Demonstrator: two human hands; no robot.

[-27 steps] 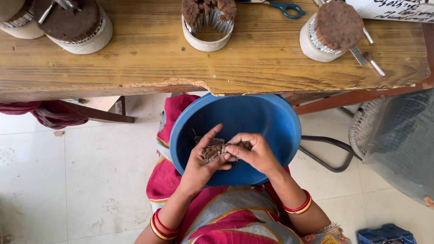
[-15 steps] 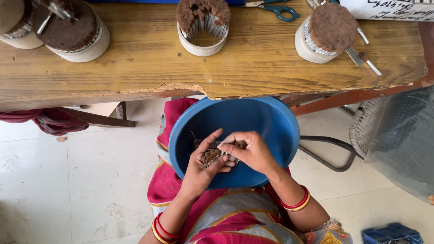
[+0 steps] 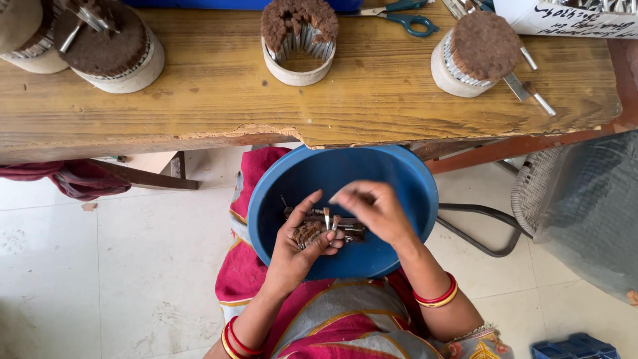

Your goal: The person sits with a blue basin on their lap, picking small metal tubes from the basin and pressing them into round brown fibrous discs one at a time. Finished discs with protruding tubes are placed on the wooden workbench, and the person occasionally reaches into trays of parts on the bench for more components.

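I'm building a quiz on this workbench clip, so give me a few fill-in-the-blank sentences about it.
1. The left hand holds a bundle of small brushes over a ____ basin.
2. The scissors on the wooden table have ____ handles.
3. Both wrists wear ____ bangles.
4. The right hand is above the ____.

Missing words: blue; teal; red; basin

You're sitting in a small hand-assembly workshop. The worn wooden workbench (image 3: 372, 106) carries round holders (image 3: 299, 43) packed with brown-bristled brushes along its far edge, and teal-handled scissors (image 3: 405, 16) near the far right corner. A blue basin (image 3: 399, 179) of loose brush parts rests on your lap (plain tiled floor (image 3: 100, 266) below).
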